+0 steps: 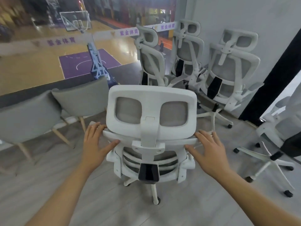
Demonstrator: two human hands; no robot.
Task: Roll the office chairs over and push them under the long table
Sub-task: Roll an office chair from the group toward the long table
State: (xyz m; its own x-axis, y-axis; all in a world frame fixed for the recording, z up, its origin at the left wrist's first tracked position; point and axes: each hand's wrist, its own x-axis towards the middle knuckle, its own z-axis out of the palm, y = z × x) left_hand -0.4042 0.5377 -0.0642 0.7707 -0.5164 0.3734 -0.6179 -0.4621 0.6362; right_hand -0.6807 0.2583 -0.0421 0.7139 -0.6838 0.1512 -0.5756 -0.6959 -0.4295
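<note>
Grey chairs (81, 98) block left; office chairs (231, 69) block ahead, right.

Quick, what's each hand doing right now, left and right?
Left hand: grips the backrest top of the white office chair.
Right hand: grips the same backrest top, at its right end.

Soft even daylight, mild blur throughout, strong wide-angle edge distortion.
</note>
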